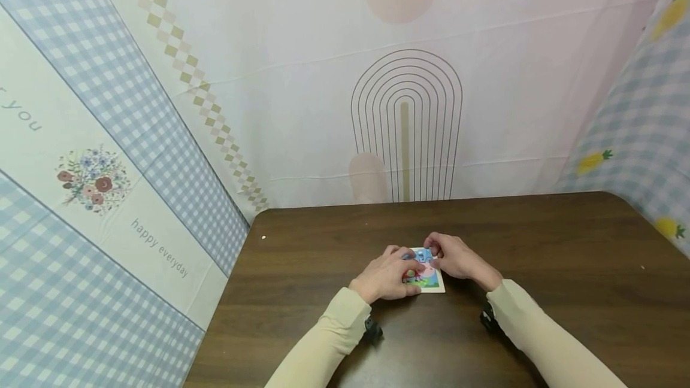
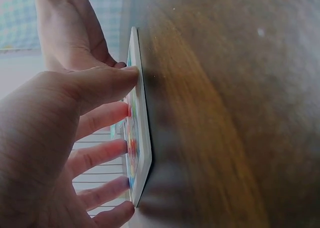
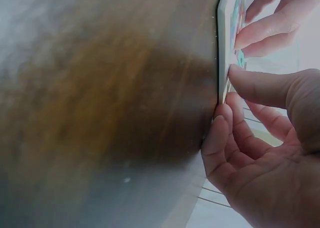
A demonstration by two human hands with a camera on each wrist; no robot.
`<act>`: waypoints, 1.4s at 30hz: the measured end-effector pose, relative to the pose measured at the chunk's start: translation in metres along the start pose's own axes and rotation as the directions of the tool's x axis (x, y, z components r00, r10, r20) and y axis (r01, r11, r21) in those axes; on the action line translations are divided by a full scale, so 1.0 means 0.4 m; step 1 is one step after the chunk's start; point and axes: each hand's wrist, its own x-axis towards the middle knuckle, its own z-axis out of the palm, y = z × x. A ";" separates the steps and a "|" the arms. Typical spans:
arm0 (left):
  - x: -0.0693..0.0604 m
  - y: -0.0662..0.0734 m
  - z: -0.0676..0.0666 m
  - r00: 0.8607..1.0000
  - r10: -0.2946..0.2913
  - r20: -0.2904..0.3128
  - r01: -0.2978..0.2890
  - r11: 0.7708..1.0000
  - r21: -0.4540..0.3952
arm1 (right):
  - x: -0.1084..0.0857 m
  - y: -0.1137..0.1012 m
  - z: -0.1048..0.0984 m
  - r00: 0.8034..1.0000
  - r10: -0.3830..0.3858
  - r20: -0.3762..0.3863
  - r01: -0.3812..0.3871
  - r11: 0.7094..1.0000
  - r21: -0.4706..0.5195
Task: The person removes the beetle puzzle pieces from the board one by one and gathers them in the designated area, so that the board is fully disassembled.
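A small, flat picture puzzle [image 1: 430, 283] with a pale border and a colourful cartoon print lies on the brown table. My left hand [image 1: 385, 274] spreads over its left part, fingertips touching the printed face. In the left wrist view, the thumb [image 2: 112, 82] rests against the pale edge [image 2: 143, 120] and the fingers are fairly straight. At the upper right corner is my right hand [image 1: 457, 257]. Its thumb [image 3: 260, 85] touches the border, while its curled fingers [image 3: 220, 133] meet the corner, gripping there. Part of the picture is hidden beneath both hands.
The dark wooden table [image 1: 302, 268] extends around the puzzle, with a tiny white speck [image 1: 263, 237] near its far left corner. Patterned cloths [image 1: 302, 106] hang behind and at both sides. Dark wrist devices [image 1: 373, 330] sit under the sleeves.
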 end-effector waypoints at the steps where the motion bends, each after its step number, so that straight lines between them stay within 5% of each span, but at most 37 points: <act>1: 0.000 0.000 0.000 1.000 0.000 0.000 0.000 1.000 0.000 | 0.000 0.000 0.000 1.000 0.002 -0.001 -0.002 1.000 0.004; 15: 0.008 -0.003 0.002 1.000 0.000 -0.002 0.000 1.000 0.000 | 0.008 0.012 -0.004 1.000 0.024 -0.004 -0.024 0.999 0.031; 27: 0.028 -0.014 0.006 0.999 -0.021 -0.033 0.020 0.999 -0.030 | 0.030 0.041 -0.023 0.999 -0.032 0.008 0.032 0.999 0.005; 42: 0.014 -0.017 0.008 1.000 -0.009 -0.028 0.008 1.000 -0.016 | -0.002 0.037 -0.028 0.998 -0.045 -0.047 0.045 0.999 -0.007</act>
